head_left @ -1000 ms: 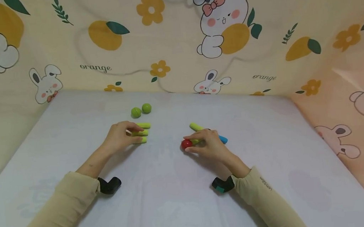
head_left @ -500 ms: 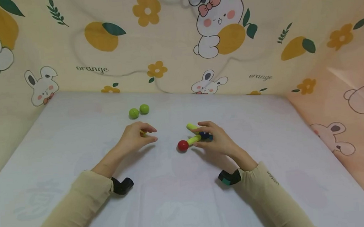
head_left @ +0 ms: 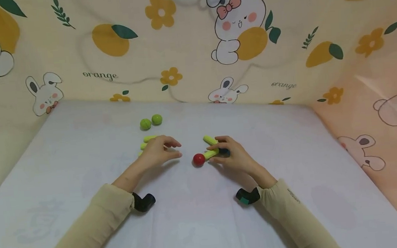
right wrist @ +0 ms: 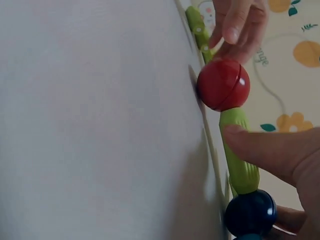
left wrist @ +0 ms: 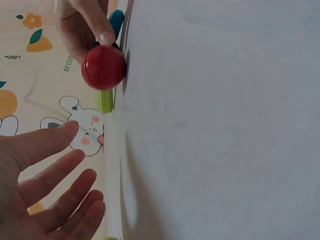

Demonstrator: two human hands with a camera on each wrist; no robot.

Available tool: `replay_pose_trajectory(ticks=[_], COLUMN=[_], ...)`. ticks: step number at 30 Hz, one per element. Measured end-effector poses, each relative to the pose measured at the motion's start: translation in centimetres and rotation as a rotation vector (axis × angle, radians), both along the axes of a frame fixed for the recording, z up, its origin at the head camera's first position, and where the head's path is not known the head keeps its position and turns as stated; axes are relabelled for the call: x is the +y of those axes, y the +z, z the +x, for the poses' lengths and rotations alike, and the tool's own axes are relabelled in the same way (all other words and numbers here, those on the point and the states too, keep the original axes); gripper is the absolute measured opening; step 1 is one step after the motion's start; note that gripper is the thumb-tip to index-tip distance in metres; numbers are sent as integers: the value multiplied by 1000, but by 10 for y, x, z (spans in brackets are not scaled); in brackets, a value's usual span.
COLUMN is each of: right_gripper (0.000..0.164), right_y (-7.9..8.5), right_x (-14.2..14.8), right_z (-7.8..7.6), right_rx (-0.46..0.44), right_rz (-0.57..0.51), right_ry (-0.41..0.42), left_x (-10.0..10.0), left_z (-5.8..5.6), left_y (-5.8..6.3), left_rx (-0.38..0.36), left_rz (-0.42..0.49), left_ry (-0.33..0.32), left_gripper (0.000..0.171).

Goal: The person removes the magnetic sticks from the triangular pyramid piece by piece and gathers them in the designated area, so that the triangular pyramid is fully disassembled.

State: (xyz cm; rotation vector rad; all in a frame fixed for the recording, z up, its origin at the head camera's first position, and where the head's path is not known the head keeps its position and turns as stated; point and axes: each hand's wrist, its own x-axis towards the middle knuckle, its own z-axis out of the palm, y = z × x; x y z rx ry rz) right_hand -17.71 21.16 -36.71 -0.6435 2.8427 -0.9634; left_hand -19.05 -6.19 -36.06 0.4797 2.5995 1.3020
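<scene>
A red ball (head_left: 199, 159) sits on one end of a ridged green stick (right wrist: 237, 160), and a dark blue ball (right wrist: 250, 212) on its other end. My right hand (head_left: 234, 156) holds this stick, thumb against its side and fingers behind the dark blue ball. Another green stick (head_left: 209, 140) angles away behind that hand. Part of a blue stick (left wrist: 117, 22) shows past the fingers in the left wrist view. My left hand (head_left: 156, 148) holds nothing; its fingers are loosely bent toward the red ball, with a gap between them.
Several loose green sticks (head_left: 149, 138) lie partly hidden behind my left hand. Farther back, a green ball (head_left: 145, 124) and a second green ball (head_left: 157, 119) rest side by side on the white tabletop (head_left: 192, 225). A patterned cloth (head_left: 185, 43) hangs behind the table.
My left hand has moved right, away from the loose green sticks toward the joined pieces. My right hand has shifted its fingers from the red ball back to the green stick.
</scene>
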Motion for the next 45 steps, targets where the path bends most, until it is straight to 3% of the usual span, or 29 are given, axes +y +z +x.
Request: replay_pose_trajectory(ticks=[6, 11, 19, 34, 45], right_gripper=[31, 31, 34, 31, 27], right_y=[-1, -2, -3, -6, -6], right_x=[-5, -9, -18, -19, -21], right_z=[-1, 0, 5, 7, 2], right_rx=[26, 38, 30, 10, -46], right_rz=[2, 11, 15, -65, -48], right_ry=[-32, -71, -161, -187, -217], left_x=[10, 16, 28, 39, 37], left_z=[-2, -3, -2, -1, 0], left_y=[2, 0, -5, -7, -7], left_rx=[-5, 34, 29, -23, 1], left_rz=[-12, -20, -8, 8, -9], left_ry=[-55, -97, -131, -84, -115], left_gripper=[33, 35, 42, 35, 35])
